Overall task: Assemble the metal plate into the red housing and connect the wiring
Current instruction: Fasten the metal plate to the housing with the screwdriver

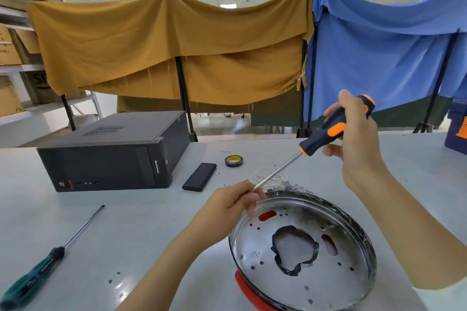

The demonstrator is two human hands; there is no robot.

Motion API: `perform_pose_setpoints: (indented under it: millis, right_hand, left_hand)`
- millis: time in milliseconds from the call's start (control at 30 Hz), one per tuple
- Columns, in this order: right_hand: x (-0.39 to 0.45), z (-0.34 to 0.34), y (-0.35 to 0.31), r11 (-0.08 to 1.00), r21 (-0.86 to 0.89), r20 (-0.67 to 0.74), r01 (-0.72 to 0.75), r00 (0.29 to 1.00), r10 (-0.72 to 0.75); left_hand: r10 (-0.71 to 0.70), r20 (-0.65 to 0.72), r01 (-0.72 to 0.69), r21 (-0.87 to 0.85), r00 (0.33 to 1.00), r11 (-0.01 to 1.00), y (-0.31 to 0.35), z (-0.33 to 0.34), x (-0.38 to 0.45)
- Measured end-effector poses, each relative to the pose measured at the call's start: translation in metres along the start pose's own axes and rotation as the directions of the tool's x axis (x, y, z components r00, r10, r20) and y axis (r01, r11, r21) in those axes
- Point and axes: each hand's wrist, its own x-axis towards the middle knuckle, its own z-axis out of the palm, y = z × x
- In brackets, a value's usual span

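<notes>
A round metal plate (298,272) with a black-rimmed middle opening and several small holes sits tilted in the red housing (249,293), whose rim shows under its near left edge. My right hand (353,134) grips the blue-and-orange handle of a screwdriver (326,131), raised above the plate's far side. My left hand (230,207) pinches the lower end of the steel shaft at the plate's far left rim. The tip is hidden by those fingers. Thin wires (280,179) and small bits lie just beyond the plate.
A green-handled screwdriver (38,267) lies at the near left of the grey table (141,230). A black computer case (113,154) stands at the back left, with a flat black block (199,177) and a tape roll (233,160) beside it. Draped cloths hang behind.
</notes>
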Motion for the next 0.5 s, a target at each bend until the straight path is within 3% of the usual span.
perform_pose_setpoints:
  millis: [100, 167, 233, 367, 400, 433, 500]
  right_hand:
    - [-0.002, -0.006, 0.014, 0.988, 0.057, 0.347, -0.147, 0.93, 0.118]
    - [-0.004, -0.009, 0.025, 0.995, -0.02, 0.579, -0.097, 0.81, 0.091]
    - [-0.007, -0.009, 0.033, 0.998, -0.054, 0.725, -0.033, 0.686, 0.062]
    - [-0.013, -0.013, 0.039, 0.995, -0.085, 0.919, -0.057, 0.382, 0.1]
    - [-0.015, -0.012, 0.041, 0.994, -0.086, 0.937, -0.066, 0.334, 0.104]
    - [-0.017, -0.009, 0.045, 0.994, -0.088, 0.945, -0.059, 0.312, 0.102]
    - [-0.021, 0.001, 0.056, 0.995, -0.101, 0.935, -0.006, 0.341, 0.097]
  left_hand:
    - [-0.019, -0.193, 0.015, -0.022, 0.981, 1.0, -0.017, -0.009, 0.006]
    - [-0.023, -0.195, 0.029, 0.028, 0.981, 0.999, -0.029, -0.016, 0.008]
    - [-0.012, -0.158, 0.031, 0.119, 0.987, 0.992, -0.039, -0.02, 0.011]
    - [0.006, -0.158, 0.025, 0.191, 0.987, 0.981, -0.053, -0.025, 0.018]
    - [0.016, -0.154, 0.017, 0.21, 0.988, 0.977, -0.056, -0.025, 0.021]
    - [0.026, -0.147, 0.008, 0.231, 0.989, 0.973, -0.058, -0.024, 0.025]
    - [0.04, -0.157, 0.0, 0.244, 0.987, 0.97, -0.062, -0.019, 0.036]
